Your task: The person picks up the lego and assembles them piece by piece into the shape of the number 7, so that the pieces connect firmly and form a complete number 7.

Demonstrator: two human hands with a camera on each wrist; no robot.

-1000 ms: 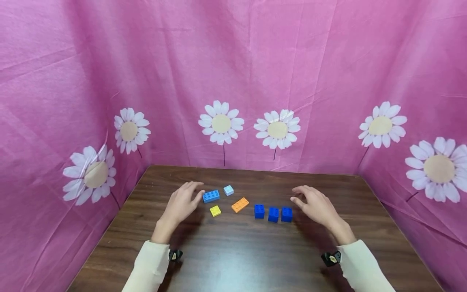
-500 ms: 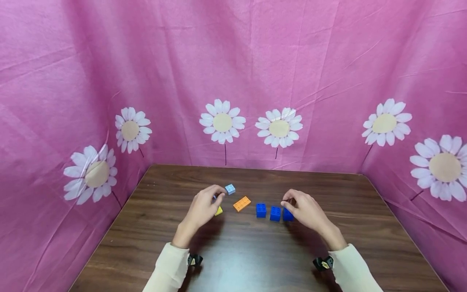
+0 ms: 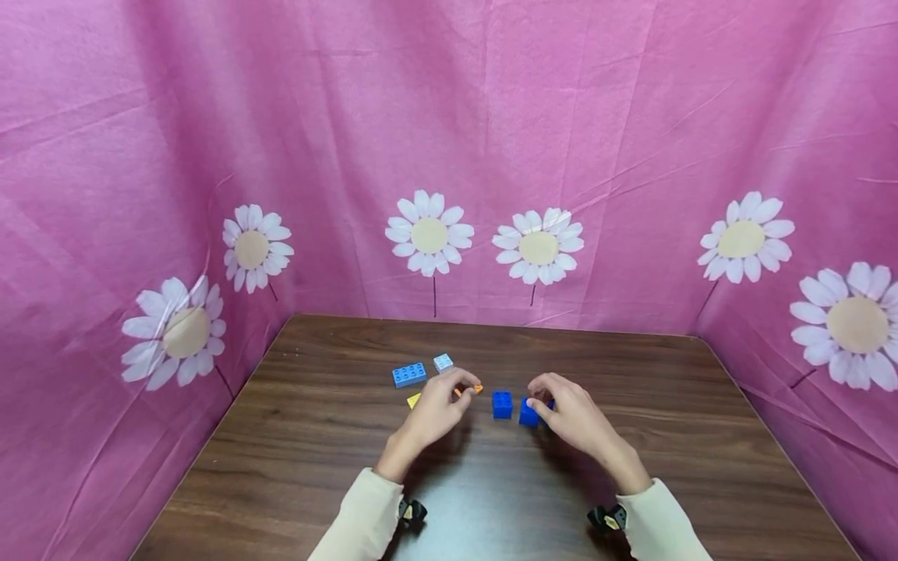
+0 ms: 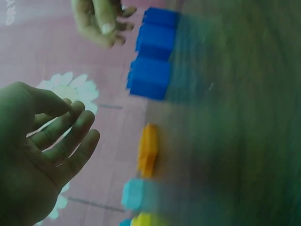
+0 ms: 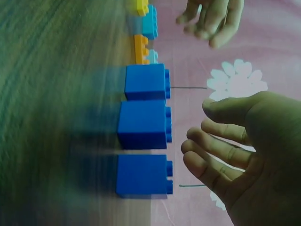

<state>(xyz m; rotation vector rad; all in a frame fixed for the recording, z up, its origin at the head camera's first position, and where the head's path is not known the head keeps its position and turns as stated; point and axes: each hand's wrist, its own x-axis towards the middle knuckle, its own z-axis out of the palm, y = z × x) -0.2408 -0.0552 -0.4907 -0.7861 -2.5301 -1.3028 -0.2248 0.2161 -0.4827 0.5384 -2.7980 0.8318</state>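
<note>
My left hand is above the table, fingers loosely bent with nothing in them, over the flat orange brick, which it partly covers in the head view. In the left wrist view, the left hand's fingers stand apart from the bricks. My right hand hovers, fingers loosely curved, over the row of three dark blue bricks. It hides most of the rightmost one in the head view. All three, studs up, show in the right wrist view, with the middle blue brick nearest the right thumb. The right hand is empty.
Left of the left hand lie a long lighter blue brick, a small pale blue brick and a flat yellow brick, partly covered by that hand. The wooden table ends at a pink curtain with printed daisies.
My left hand has moved right, from beside the long blue brick to over the orange one. My right hand has moved left over the dark blue bricks. The bricks stay in place.
</note>
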